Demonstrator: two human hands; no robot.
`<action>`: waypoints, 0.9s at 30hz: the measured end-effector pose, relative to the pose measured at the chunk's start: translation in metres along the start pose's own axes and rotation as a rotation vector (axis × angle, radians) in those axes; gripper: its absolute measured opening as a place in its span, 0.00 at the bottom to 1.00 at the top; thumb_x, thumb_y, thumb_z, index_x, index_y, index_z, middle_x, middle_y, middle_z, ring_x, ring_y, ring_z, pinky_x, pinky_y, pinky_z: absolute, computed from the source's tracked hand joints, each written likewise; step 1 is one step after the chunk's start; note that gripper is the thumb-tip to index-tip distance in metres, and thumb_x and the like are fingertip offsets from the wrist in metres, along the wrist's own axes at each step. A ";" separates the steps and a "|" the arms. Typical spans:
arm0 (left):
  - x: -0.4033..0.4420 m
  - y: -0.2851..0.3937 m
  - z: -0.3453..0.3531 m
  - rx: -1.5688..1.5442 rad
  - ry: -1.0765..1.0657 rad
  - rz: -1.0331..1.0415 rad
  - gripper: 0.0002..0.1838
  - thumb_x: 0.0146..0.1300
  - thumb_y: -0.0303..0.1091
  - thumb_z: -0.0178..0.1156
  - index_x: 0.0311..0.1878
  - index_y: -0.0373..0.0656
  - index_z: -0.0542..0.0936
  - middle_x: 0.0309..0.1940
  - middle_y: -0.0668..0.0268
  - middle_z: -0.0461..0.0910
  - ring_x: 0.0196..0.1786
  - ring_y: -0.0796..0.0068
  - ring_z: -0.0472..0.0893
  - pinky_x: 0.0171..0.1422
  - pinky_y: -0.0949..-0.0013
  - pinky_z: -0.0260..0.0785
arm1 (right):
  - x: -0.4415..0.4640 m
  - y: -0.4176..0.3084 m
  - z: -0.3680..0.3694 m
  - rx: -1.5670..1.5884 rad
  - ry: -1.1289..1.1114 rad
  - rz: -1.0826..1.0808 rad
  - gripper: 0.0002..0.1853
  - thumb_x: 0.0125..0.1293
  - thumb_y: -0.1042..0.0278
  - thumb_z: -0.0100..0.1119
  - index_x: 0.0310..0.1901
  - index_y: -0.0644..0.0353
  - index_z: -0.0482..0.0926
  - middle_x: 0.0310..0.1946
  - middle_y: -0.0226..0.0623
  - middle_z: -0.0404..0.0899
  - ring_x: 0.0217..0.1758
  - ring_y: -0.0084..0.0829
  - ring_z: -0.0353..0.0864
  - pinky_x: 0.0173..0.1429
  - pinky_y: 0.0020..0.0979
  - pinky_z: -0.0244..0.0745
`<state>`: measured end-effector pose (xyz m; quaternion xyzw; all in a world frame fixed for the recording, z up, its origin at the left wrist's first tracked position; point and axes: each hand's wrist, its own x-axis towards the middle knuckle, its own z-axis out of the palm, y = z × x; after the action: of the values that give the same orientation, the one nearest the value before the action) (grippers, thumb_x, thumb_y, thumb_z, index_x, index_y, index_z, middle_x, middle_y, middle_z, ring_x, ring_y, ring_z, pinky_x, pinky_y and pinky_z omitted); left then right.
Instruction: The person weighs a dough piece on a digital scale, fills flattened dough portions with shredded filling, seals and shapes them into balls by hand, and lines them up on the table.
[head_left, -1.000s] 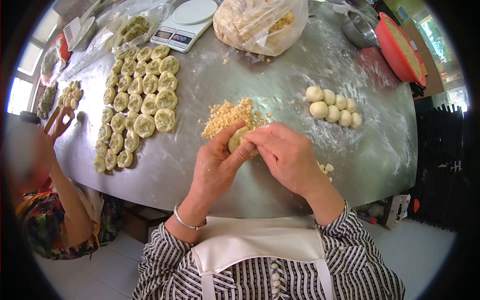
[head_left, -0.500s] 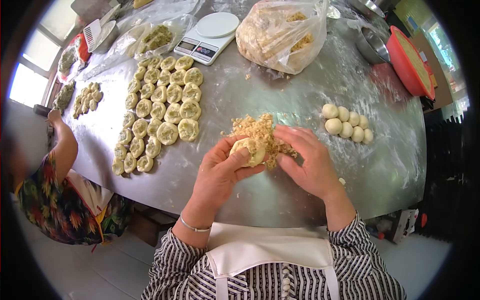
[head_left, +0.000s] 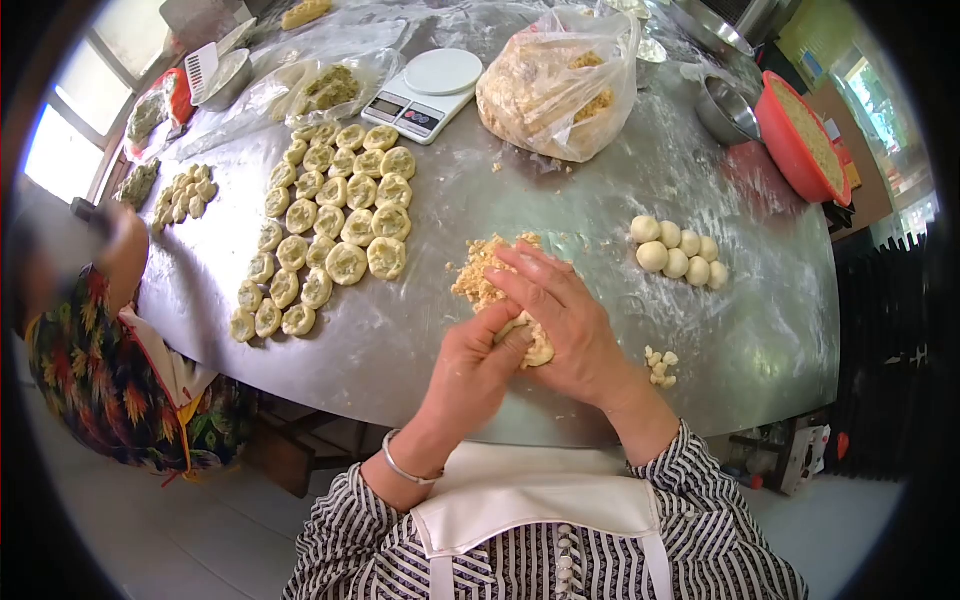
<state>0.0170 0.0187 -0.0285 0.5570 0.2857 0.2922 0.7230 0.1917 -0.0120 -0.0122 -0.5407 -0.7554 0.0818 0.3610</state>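
Note:
A piece of dough [head_left: 538, 346] with crumbly filling at it is held between my two hands. My left hand [head_left: 482, 365] pinches its left edge with thumb and fingers. Over its right side lies my right hand [head_left: 565, 320], fingers stretched out together above the crumbly filling pile [head_left: 478, 270], which they partly cover. Left of the pile stand rows of flattened dough pieces [head_left: 346, 264] with hollows in them. Several smooth dough balls [head_left: 675, 263] sit to the right, and small dough scraps [head_left: 661, 367] lie near my right wrist.
A white scale [head_left: 420, 100], a plastic bag of crumbly filling [head_left: 555, 95] and a bag of green filling [head_left: 330, 88] stand at the back. A metal bowl [head_left: 727, 112] and red basin [head_left: 803, 140] are back right. Another person [head_left: 130, 370] is at the left edge.
My right hand has come from the filling pile onto the dough in my left hand. My left hand has moved slightly right and down. The co-worker's arm is raised nearer their body.

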 end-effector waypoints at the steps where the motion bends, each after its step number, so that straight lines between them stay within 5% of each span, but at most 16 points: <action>1: -0.001 0.003 0.004 0.090 0.050 0.035 0.21 0.82 0.27 0.56 0.73 0.37 0.74 0.56 0.66 0.85 0.55 0.78 0.85 0.57 0.68 0.78 | -0.001 -0.001 0.004 -0.017 0.033 -0.008 0.39 0.58 0.62 0.79 0.72 0.53 0.77 0.74 0.42 0.75 0.80 0.49 0.71 0.81 0.49 0.69; 3: -0.003 0.013 0.012 0.266 0.148 0.108 0.21 0.81 0.27 0.56 0.73 0.38 0.73 0.53 0.68 0.85 0.53 0.80 0.84 0.55 0.70 0.76 | -0.004 -0.004 0.004 0.077 0.041 0.031 0.37 0.58 0.63 0.78 0.71 0.52 0.78 0.74 0.41 0.76 0.79 0.48 0.72 0.80 0.48 0.71; 6: -0.005 0.023 0.007 -0.797 0.096 -0.213 0.21 0.81 0.29 0.58 0.73 0.37 0.73 0.52 0.67 0.86 0.52 0.79 0.85 0.54 0.71 0.76 | -0.011 0.000 0.009 0.189 0.063 0.069 0.37 0.59 0.67 0.79 0.71 0.53 0.78 0.75 0.43 0.75 0.78 0.47 0.74 0.78 0.45 0.73; 10: -0.010 0.005 0.012 -0.511 0.076 -0.097 0.22 0.82 0.34 0.59 0.73 0.36 0.74 0.56 0.62 0.86 0.56 0.72 0.87 0.59 0.68 0.81 | -0.016 -0.017 0.014 0.311 0.089 0.286 0.38 0.58 0.67 0.81 0.71 0.53 0.77 0.72 0.46 0.78 0.75 0.46 0.78 0.75 0.43 0.77; 16: -0.012 0.018 -0.007 -0.711 0.026 -0.163 0.23 0.83 0.34 0.57 0.75 0.33 0.73 0.61 0.54 0.85 0.61 0.63 0.88 0.65 0.62 0.85 | -0.013 -0.033 -0.016 0.145 0.152 0.249 0.36 0.60 0.60 0.81 0.69 0.56 0.79 0.64 0.41 0.83 0.65 0.45 0.84 0.70 0.44 0.79; 21: -0.017 0.014 -0.013 -0.711 0.019 -0.173 0.23 0.84 0.32 0.54 0.76 0.30 0.71 0.64 0.49 0.83 0.62 0.58 0.88 0.64 0.57 0.87 | -0.024 -0.033 -0.024 0.152 0.166 0.201 0.22 0.59 0.70 0.80 0.56 0.56 0.86 0.53 0.37 0.86 0.54 0.40 0.87 0.57 0.39 0.84; 24: -0.018 0.012 -0.012 -0.619 -0.006 -0.181 0.23 0.84 0.34 0.57 0.76 0.36 0.73 0.62 0.58 0.84 0.61 0.65 0.87 0.67 0.59 0.85 | -0.026 -0.036 -0.023 0.163 0.230 0.217 0.14 0.58 0.76 0.79 0.46 0.56 0.88 0.44 0.33 0.87 0.47 0.37 0.87 0.50 0.37 0.84; 27: -0.019 0.012 -0.005 -0.548 0.046 -0.205 0.23 0.84 0.31 0.56 0.76 0.33 0.72 0.64 0.55 0.83 0.64 0.62 0.86 0.69 0.56 0.84 | -0.025 -0.037 -0.021 0.114 0.263 0.217 0.12 0.57 0.78 0.78 0.41 0.55 0.87 0.40 0.33 0.86 0.45 0.37 0.86 0.47 0.37 0.83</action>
<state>-0.0008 0.0107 -0.0161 0.3024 0.2674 0.2965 0.8655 0.1808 -0.0541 0.0106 -0.6038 -0.6330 0.0913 0.4759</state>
